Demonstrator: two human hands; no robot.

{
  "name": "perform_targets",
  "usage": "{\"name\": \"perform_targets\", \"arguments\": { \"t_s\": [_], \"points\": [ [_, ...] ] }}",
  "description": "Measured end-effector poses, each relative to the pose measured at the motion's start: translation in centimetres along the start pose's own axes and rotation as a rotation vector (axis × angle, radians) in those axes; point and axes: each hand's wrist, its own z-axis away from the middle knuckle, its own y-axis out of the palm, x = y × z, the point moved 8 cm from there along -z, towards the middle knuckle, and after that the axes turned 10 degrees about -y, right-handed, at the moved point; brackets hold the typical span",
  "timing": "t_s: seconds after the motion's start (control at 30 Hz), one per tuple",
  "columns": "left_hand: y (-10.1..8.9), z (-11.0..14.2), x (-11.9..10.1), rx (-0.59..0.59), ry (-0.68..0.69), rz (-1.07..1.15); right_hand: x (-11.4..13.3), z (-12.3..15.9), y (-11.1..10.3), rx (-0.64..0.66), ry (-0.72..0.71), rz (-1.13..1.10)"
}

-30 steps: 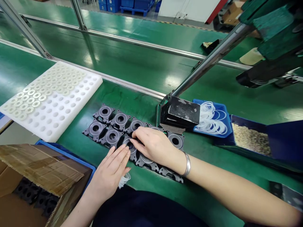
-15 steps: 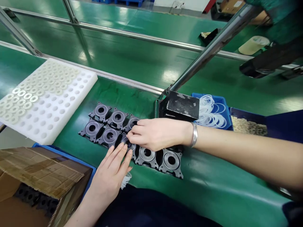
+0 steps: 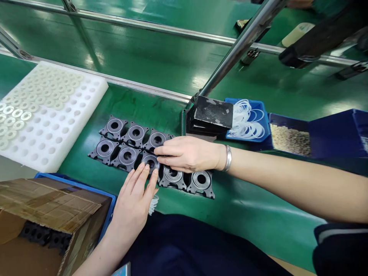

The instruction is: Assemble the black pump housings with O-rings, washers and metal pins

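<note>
We find a green worktop (image 3: 247,214) with an open cardboard box (image 3: 46,199) at its near left. A white foam tray (image 3: 57,134) of pale washers (image 3: 26,115) lies beyond the box, and a dark blue bin (image 3: 333,134) of small pale pieces (image 3: 290,140) stands at the right. Between them we record a blue tray (image 3: 266,128) of white rings (image 3: 247,130), just beside a black block (image 3: 214,111).

In the middle we note black housings in two rows. The rows' long axis runs from far left to near right, and the right hand partly hides the far row. The third housing from the left in the near row (image 3: 151,156) lies flat between the hands.

The left hand (image 3: 132,205) reaches it from the near left, its fingers extended, their tips on the near rim. The right hand (image 3: 191,153) comes across from the right, fingers bent and bunched at the far right edge. Both are close; we judge neither clearly nearer. We cannot tell whether the right fingers grasp anything. A small bundle of clear rings (image 3: 153,204) shows beside the left thumb; whether the left hand holds it, we cannot tell.
</note>
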Motion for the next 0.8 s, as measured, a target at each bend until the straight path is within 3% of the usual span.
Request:
{"name": "perform_targets", "arguments": {
  "t_s": [0.17, 0.37, 0.5, 0.63, 0.73, 0.8],
  "points": [
    [-0.3, 0.1, -0.1, -0.022, -0.010, -0.012, 0.7, 0.6, -0.3, -0.167, 0.054, 0.083],
    [0.2, 0.1, -0.2, -0.008, -0.015, -0.020, 1.0, 0.5, -0.2, -0.216, 0.078, 0.099],
    [-0.7, 0.0, 0.0, -0.054, -0.027, 0.052, 1.4, 1.2, -2.0, -0.325, 0.117, 0.021],
    [-3.4, -0.9, 0.9, -0.128, -0.201, 0.275, 1.1, 2.8, -5.2, -0.593, 0.416, -0.275],
    [-4.5, -1.7, 1.0, -0.153, -0.318, 0.430, 3.2, 1.5, -3.9, -0.495, 0.443, -0.709],
    [-4.1, -2.2, 0.4, -0.121, -0.327, 0.486, 4.6, 0.7, -2.8, -0.445, 0.438, -0.881]
  ]
}}
